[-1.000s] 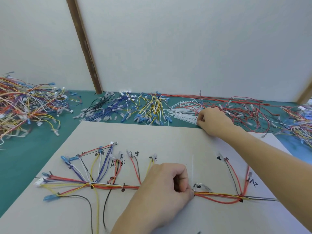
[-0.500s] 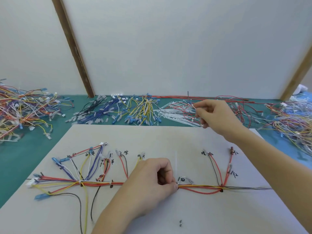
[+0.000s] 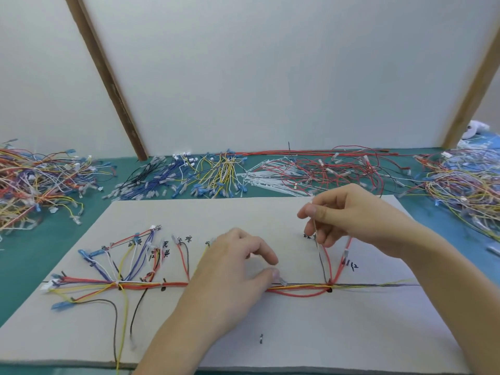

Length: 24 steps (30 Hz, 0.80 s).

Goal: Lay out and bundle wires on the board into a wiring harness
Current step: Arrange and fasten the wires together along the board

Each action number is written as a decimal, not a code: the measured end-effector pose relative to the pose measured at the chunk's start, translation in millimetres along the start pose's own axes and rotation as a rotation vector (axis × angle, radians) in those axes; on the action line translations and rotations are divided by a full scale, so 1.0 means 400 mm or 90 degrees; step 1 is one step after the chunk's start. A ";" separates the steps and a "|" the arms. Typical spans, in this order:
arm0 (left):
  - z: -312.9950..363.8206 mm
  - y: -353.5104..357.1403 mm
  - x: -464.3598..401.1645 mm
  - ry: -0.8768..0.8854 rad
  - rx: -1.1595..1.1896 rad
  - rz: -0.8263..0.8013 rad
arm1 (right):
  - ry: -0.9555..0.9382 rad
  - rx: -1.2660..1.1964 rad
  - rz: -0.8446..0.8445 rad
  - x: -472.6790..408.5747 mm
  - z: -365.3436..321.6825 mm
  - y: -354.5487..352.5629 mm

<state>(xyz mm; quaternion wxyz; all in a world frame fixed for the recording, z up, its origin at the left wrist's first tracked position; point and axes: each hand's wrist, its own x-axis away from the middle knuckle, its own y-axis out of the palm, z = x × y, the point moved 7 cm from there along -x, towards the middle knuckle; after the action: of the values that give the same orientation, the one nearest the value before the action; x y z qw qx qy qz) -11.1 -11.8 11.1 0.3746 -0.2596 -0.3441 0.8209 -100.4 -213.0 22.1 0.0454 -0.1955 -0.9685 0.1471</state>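
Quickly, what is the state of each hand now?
Left hand: rests on the wire bundle, fingers loosely curled.
Right hand: pinches a white cable tie.
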 end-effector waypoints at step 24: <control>0.109 0.097 -0.071 0.007 0.386 0.115 | -0.163 -0.140 -0.007 0.055 -0.039 -0.020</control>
<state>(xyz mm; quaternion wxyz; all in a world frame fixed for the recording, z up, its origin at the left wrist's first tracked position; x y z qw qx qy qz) -41.1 -69.3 13.7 0.3621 -0.1701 -0.0575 0.9147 -121.4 -207.4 40.0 -0.0989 -0.1740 -0.9777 0.0636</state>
